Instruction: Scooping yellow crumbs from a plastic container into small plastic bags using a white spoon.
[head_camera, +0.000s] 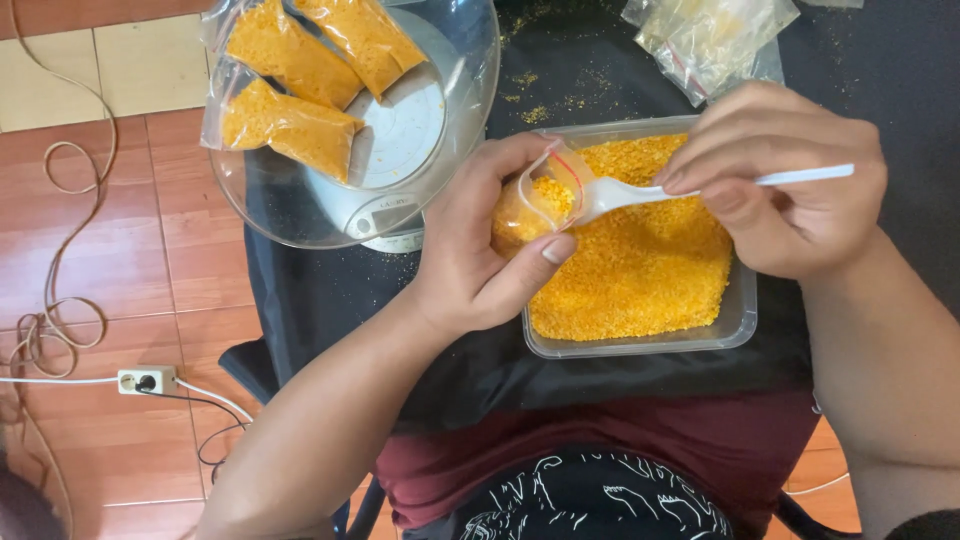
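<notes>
— Zip bag, the small clear one at centre frame: who has hold of it?

— The left hand. Its fingers curl around the bag, thumb pressed under it, keeping the mouth open over the near-left corner of the plastic container.

— And the right hand?

— Closed in a pinch on the handle of a white plastic spoon. The spoon's bowl sits in the bag's mouth, carrying orange-yellow crumbs.

— Where do the crumbs lie?

— Mostly in the clear rectangular container, centre-right of the frame, on a black cloth that covers the desk. Some already fill the bottom of the bag.

— What is at upper left?

— A clear bowl resting on a white kitchen scale, with three filled bags of the same crumbs lying in it.

— Anything else nearby?

— A heap of empty zip bags at the upper right, just beyond the container. Loose crumbs speckle the cloth at top centre. On the red tiled floor at lower left, a white power strip with cables.
</notes>
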